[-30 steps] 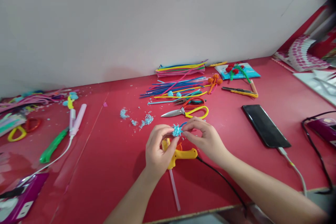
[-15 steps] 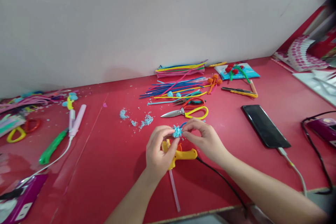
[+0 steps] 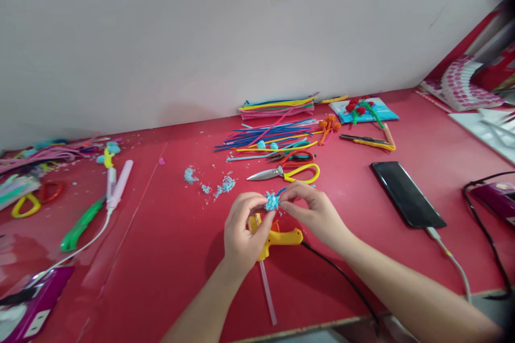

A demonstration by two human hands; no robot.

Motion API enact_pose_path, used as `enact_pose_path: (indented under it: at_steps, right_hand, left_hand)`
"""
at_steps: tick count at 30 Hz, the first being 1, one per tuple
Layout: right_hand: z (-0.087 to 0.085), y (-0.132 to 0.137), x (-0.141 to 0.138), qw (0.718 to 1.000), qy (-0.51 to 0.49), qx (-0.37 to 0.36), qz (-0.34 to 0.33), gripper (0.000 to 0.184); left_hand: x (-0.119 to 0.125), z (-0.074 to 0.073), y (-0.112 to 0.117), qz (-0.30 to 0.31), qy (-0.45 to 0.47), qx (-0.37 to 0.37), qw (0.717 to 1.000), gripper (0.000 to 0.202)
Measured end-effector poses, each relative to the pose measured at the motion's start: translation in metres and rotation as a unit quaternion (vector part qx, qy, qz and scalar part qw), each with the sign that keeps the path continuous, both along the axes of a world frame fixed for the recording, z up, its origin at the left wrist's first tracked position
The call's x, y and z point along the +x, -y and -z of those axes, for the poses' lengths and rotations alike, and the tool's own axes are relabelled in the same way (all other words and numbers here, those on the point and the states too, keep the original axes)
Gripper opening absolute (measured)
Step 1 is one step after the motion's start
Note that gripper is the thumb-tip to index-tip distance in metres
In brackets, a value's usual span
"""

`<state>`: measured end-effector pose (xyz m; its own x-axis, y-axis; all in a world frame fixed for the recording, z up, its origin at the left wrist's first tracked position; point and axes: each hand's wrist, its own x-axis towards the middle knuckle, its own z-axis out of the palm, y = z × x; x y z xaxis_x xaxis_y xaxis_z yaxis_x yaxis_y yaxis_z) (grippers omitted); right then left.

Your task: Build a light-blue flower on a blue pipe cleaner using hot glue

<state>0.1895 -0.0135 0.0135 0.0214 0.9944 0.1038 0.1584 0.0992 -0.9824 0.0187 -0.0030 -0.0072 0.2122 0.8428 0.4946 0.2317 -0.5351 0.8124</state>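
Both hands pinch a small blue fuzzy flower above the red table.

The left hand [image 3: 241, 233] and the right hand [image 3: 316, 211] meet at the blue fuzzy flower [image 3: 272, 201]; each hand is narrowed to a fingertip pinch on it, left from the left side, right from the right side. The flower is held just above the yellow glue gun [image 3: 278, 237], which lies on the red table [image 3: 169, 236] under the hands, with a clear glue stick [image 3: 267, 292] projecting toward the near edge and a black cord [image 3: 341, 276] running off to the right. Scissors [image 3: 285, 172] with yellow and red handles lie just beyond the hands. Blue fuzz clippings [image 3: 223, 185] lie to the left of the scissors. A bundle of coloured pipe cleaners [image 3: 269, 136] lies farther back, near the white wall panel. A black phone [image 3: 407, 193] lies to the right, well apart from the hands.
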Motion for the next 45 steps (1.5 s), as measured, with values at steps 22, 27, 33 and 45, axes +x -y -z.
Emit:
enact_pose_path:
  at_steps: [22, 27, 33, 45]
  right_hand:
    - [0.007, 0.000, -0.002, 0.997, -0.056, -0.051, -0.011, 0.009]
    - [0.008, 0.000, -0.002, 0.995, -0.076, -0.068, -0.015, 0.012]
    - [0.009, 0.000, -0.002, 0.993, -0.084, -0.076, -0.017, 0.012]
    - [0.009, 0.001, -0.001, 0.993, -0.085, -0.076, -0.024, 0.011]
  left_hand:
    - [0.002, -0.001, 0.001, -0.025, -0.055, 0.053, 0.997, 0.025]
    - [0.001, 0.000, 0.001, -0.034, -0.071, 0.065, 0.995, 0.025]
    - [0.002, -0.002, 0.000, -0.037, -0.076, 0.068, 0.994, 0.024]
    - [0.002, -0.002, 0.001, -0.040, -0.076, 0.057, 0.995, 0.019]
